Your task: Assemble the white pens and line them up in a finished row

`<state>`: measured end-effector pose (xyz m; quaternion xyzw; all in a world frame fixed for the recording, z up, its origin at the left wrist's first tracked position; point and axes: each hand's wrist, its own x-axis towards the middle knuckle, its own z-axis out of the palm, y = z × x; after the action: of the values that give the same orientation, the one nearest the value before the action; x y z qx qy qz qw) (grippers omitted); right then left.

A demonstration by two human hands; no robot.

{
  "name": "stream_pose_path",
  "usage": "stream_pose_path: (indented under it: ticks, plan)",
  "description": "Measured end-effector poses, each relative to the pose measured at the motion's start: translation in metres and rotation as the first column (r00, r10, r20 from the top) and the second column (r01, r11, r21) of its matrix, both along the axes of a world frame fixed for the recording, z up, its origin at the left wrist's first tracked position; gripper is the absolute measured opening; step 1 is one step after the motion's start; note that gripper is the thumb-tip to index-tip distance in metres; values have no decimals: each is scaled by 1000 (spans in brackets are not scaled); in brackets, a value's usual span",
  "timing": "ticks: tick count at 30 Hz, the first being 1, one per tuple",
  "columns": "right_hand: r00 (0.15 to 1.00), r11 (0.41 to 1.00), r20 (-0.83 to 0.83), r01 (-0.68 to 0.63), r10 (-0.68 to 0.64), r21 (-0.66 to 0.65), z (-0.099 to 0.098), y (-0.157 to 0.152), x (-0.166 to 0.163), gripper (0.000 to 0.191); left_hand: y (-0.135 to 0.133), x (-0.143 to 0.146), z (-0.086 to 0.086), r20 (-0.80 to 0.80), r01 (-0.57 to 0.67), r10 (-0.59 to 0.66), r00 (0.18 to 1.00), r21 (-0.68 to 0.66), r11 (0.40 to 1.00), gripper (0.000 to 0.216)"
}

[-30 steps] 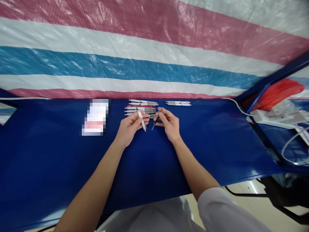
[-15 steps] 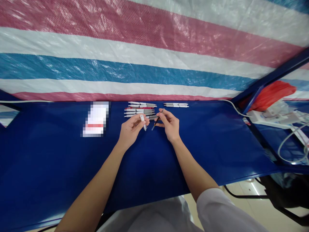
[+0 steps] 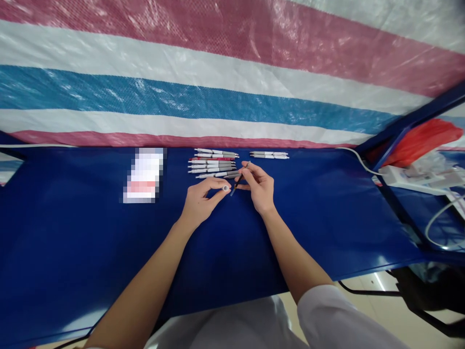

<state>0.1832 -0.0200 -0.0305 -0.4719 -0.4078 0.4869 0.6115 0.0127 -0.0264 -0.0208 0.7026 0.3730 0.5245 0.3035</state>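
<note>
Pinched between the thumb and fingers of my left hand (image 3: pixel 199 201) is a white pen barrel (image 3: pixel 225 188), its round hollow end turned toward me. My right hand (image 3: pixel 260 189) grips a thin dark pen refill (image 3: pixel 238 182), slanted with its pale lower end pointing down-left, close to the barrel but apart from it. A small grey piece (image 3: pixel 248 165) shows at the right fingertips; its kind is unclear. Just behind my hands lies a group of several white-and-grey pens (image 3: pixel 211 164), one of them with red.
Two more pens (image 3: pixel 269 155) lie at the back of the blue table (image 3: pixel 319 208). A blurred white rectangle (image 3: pixel 143 174) is on the left. A power strip (image 3: pixel 410 179), cables and a red plastic bag (image 3: pixel 425 140) are at the right. A striped plastic sheet (image 3: pixel 181 102) hangs behind.
My left hand has turned the white barrel so its open end faces me, and has come nearer the refill. My right hand keeps the refill at much the same slant. The view shifted slightly.
</note>
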Motion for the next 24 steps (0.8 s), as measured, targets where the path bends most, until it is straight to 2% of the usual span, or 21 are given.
stream_pose_path:
  ticks: [6, 13, 19, 24]
  plan:
    - [1000, 1000, -3, -1, 1, -9, 0, 0, -1, 36, -1, 0, 2, -6, -2, 2, 1000, -12, 1000, 4]
    - [1000, 999, 7, -10, 10, -30, 3, -1, -3, 36, -4, 2, 5, 62, -2, 14, 998, -190, 982, 5]
    - [997, 998, -56, -54, 52, -28, 3, 0, -3, 37, 3, 1, 4, 324, 12, 98, 941, -323, 946, 17]
    - [986, 994, -132, -105, 102, -20, 2, -1, -3, 32, 12, -2, 0, 514, 115, 141, 846, -436, 893, 28]
